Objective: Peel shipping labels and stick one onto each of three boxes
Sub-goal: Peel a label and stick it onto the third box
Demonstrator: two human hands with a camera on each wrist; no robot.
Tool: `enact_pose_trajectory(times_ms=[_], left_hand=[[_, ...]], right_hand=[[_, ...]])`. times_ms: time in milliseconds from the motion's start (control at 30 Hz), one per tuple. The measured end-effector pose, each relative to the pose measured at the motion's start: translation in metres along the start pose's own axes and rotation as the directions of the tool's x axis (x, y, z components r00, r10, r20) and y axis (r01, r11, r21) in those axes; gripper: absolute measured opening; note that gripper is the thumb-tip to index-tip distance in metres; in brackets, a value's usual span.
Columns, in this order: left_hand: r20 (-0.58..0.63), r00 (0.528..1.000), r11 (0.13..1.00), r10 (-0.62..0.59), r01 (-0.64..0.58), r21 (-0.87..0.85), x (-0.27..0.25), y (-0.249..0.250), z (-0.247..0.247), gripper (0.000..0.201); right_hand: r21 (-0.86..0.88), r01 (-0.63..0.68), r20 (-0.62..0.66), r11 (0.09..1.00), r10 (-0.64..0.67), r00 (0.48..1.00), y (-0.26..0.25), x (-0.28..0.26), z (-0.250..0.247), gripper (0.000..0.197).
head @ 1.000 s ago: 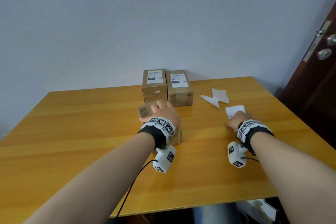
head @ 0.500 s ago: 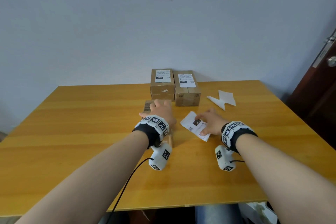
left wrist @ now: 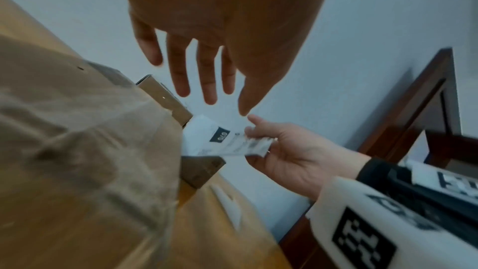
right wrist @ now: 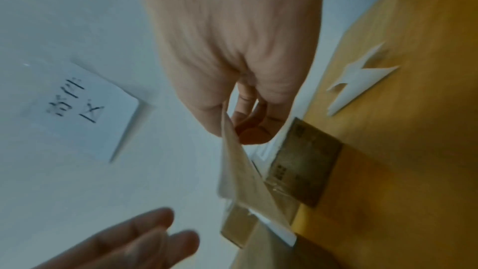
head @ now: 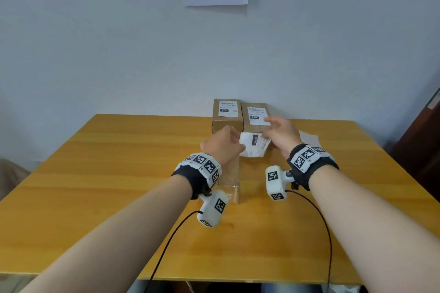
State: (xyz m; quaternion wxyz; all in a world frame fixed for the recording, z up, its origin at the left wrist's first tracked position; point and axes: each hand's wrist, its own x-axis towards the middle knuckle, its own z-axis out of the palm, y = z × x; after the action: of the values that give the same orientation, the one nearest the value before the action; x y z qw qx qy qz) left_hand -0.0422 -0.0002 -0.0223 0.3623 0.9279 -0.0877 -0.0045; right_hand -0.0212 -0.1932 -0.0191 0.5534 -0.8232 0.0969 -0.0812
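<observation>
A: Since half a second ago, the right hand (head: 281, 134) has lifted the label (head: 253, 145) off the table (head: 119, 173), pinching its right edge.

B: And the left hand (head: 223, 147)?

A: Fingers straight, holding nothing, reaching for the label's free edge, probably to start peeling. The label hangs between both hands, above the unlabelled box (left wrist: 77, 150).

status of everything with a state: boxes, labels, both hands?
Left back box: closed, labelled on top.
Right back box: closed, labelled on top.
Near box: under the left wrist, no label visible on it.
Third label: off the table, pinched at one end.
Right hand: pinches the third label.
Left hand: fingers straight, holds nothing.
Backing scraps: lying loose on the table.
</observation>
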Motion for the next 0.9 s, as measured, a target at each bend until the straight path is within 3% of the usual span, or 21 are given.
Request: enact_pose_trajectory(times_ms=[100,233,400,567,700,800,900], left_hand=[[-0.048,0.994,0.959,0.094,-0.103,-0.264,0.005,0.007,-0.012,0.028],[-0.072,0.977,0.922,0.201,-0.214,-0.322,0.008,0.009,-0.022,0.023],[-0.131,0.975,0.871,0.18,-0.219,-0.439,0.004,0.003,-0.03,0.03],[-0.239,0.968,0.871,0.081,-0.185,-0.454,0.006,-0.009,-0.036,0.009],[-0.265,0.963,0.832,0.042,-0.181,-0.525,0.006,-0.015,-0.042,0.007],[-0.289,0.951,0.81,0.11,-0.254,-0.529,0.004,-0.013,-0.043,0.008],[-0.285,0.947,0.794,0.145,-0.283,-0.538,0.002,-0.013,-0.041,0.015]], right_hand=[[0.087,0.128,0.025,0.988,-0.131,0.991,-0.028,-0.001,0.005,0.048],[0.175,0.229,0.092,0.958,-0.248,0.964,-0.051,-0.01,0.015,0.045],[0.312,0.221,0.148,0.924,-0.277,0.949,-0.059,-0.012,0.027,0.038],[0.372,0.223,0.148,0.901,-0.294,0.944,-0.061,-0.016,0.035,0.031],[0.319,0.22,0.195,0.922,-0.291,0.937,-0.064,-0.02,0.037,0.011],[0.19,0.283,0.244,0.94,-0.324,0.914,-0.061,-0.023,0.042,0.01],[0.184,0.276,0.229,0.943,-0.314,0.921,-0.06,-0.025,0.044,0.011]])
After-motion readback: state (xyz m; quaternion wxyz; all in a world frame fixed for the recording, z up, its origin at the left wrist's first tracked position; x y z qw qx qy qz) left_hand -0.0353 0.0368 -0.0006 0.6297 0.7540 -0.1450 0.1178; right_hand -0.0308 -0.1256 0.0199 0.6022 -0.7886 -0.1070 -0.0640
